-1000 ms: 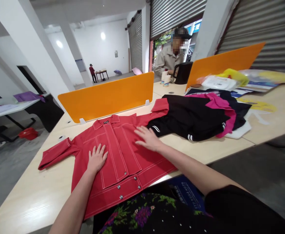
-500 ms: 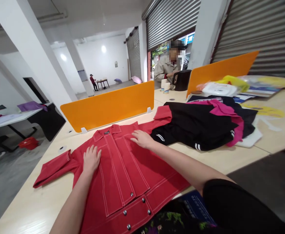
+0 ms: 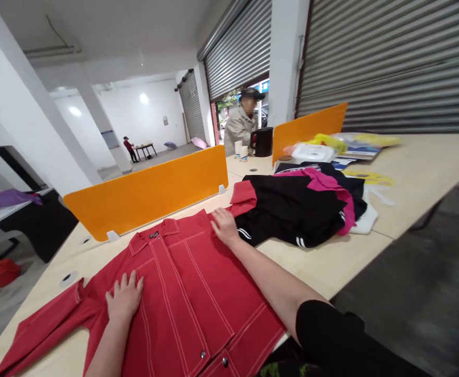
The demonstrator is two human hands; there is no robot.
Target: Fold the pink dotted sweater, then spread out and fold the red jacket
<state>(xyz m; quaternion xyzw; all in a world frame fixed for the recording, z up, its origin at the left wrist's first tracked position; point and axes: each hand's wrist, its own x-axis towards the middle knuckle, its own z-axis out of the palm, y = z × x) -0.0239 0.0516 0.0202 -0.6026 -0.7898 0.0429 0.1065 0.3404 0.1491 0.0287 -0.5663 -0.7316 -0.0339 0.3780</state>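
A red jacket (image 3: 182,283) with white stitching and metal snaps lies front up on the light wood table (image 3: 292,267), its sleeves spread out to both sides. My left hand (image 3: 125,297) rests flat on the chest panel at the left, fingers spread. Near the shoulder on the right, my right hand (image 3: 225,226) lies on the cloth with its fingers stretched out. The right sleeve's end (image 3: 244,195) touches a pile of black clothes (image 3: 292,204). Neither hand grips anything that I can see.
Orange dividers (image 3: 150,188) stand along the table's far side. A magenta cloth (image 3: 331,188) lies on the black pile. Behind are a wipes pack (image 3: 313,152), yellow plastic, paper cups (image 3: 244,153) and a black jug (image 3: 262,141). A person (image 3: 239,123) is beyond the table.
The view has swung to the right. My right hand has slid from the chest panel out toward the shoulder. My left hand stays on the jacket, slightly farther left.
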